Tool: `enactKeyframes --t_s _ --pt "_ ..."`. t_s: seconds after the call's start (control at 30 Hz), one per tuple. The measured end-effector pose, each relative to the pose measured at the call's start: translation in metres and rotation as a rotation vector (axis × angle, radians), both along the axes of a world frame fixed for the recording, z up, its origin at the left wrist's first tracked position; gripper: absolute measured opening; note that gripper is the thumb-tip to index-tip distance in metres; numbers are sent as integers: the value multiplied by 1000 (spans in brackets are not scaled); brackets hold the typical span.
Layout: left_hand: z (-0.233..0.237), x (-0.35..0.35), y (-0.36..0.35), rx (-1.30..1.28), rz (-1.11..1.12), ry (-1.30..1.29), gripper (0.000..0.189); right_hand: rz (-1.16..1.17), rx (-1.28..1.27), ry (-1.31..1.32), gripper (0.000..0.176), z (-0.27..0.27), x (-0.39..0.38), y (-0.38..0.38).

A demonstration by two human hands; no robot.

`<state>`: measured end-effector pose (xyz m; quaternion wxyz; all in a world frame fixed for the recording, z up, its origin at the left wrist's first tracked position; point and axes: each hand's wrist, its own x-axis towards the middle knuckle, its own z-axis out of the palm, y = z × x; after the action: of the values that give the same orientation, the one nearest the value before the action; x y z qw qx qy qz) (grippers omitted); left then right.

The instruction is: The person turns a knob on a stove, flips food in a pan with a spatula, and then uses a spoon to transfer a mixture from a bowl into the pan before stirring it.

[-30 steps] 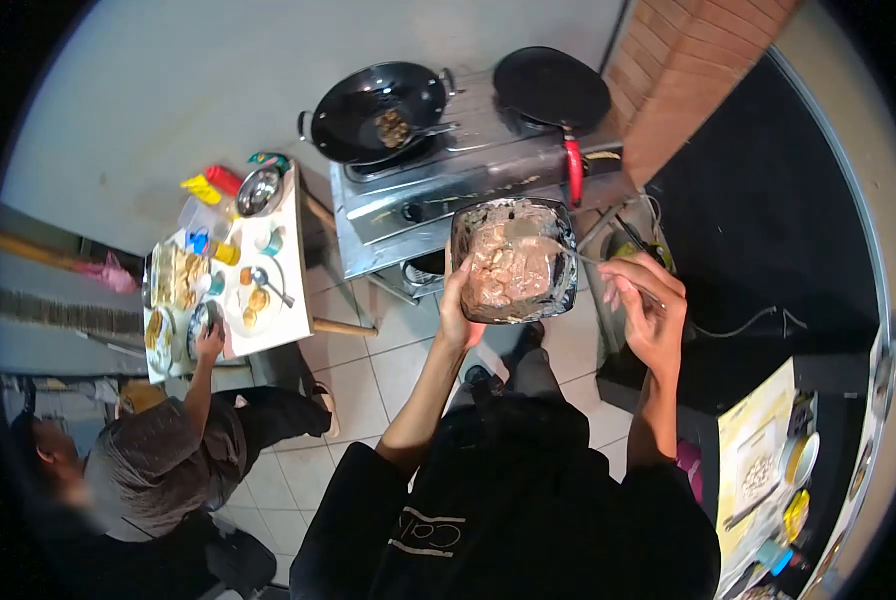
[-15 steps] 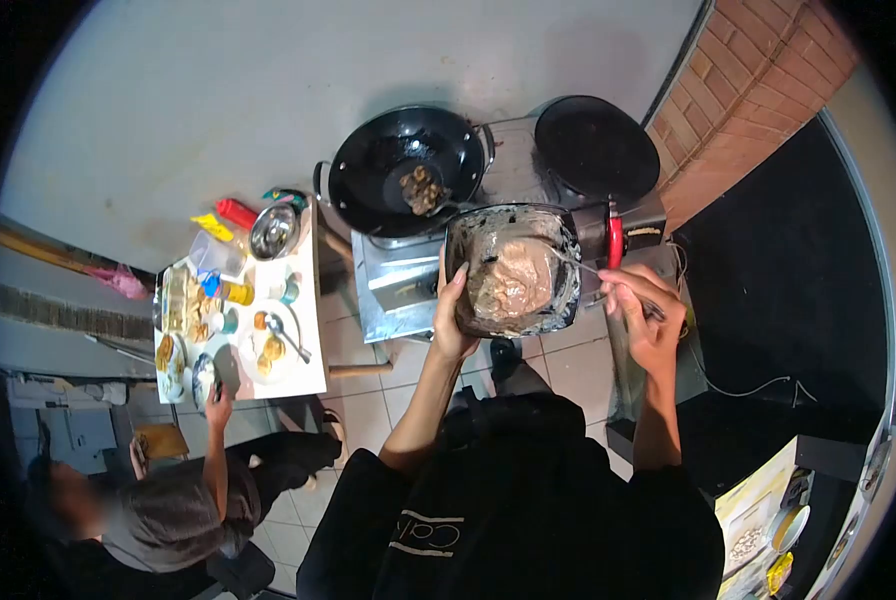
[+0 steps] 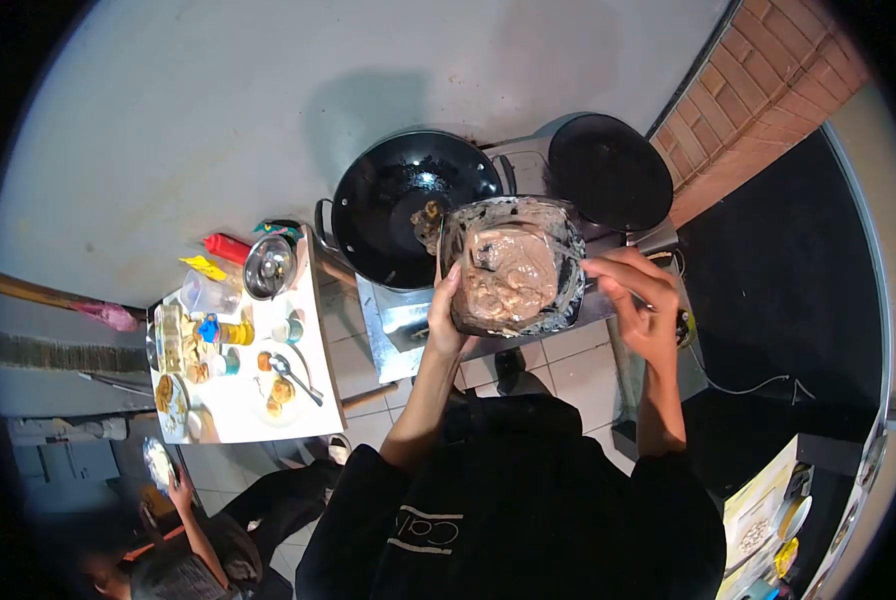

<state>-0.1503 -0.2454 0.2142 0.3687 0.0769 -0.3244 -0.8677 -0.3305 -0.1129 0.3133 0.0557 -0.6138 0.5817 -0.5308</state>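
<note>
My left hand (image 3: pixel 447 312) grips the left wall of a squarish black bowl (image 3: pixel 574 308). A wet, lumpy, brownish mixture (image 3: pixel 518 270) lies inside, with pale smears up the walls. At the bowl's right rim is my right hand (image 3: pixel 644 300), its thumb and fingers pinched together; what they hold is hidden. Behind the bowl a black wok (image 3: pixel 383 185) sits on the metal stove (image 3: pixel 400 318). Dark cooked bits (image 3: pixel 428 222) rest in the wok, partly covered by the bowl.
A round black pan (image 3: pixel 611 170) stands right of the wok. On the left, a white table (image 3: pixel 313 385) bears a steel bowl (image 3: pixel 269 266), a plate with a spoon (image 3: pixel 296 378), and bottles. Lower left, a co-worker's hand (image 3: pixel 180 492) holds a dish. A brick column (image 3: pixel 758 95) rises at right.
My right hand has moved slightly left to the bowl's rim; the metal utensil handle seen in it earlier no longer shows. The mixture's surface has shifted. The co-worker and dish have moved down-left.
</note>
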Motion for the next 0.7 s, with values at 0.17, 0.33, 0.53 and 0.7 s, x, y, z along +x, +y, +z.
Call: enactKeyframes --t_s 0.17,0.33,0.53,0.7 --pt "4 21 -36 65 -59 113 47 50 97 9 20 10 41 -9" --pt "16 41 -55 23 -81 3 45 -115 7 101 25 20 68 -39" --pt "8 57 -82 83 -149 74 46 54 99 103 29 23 94 -42" --pt "13 62 -82 55 -69 106 46 -37 29 173 30 39 96 -43"
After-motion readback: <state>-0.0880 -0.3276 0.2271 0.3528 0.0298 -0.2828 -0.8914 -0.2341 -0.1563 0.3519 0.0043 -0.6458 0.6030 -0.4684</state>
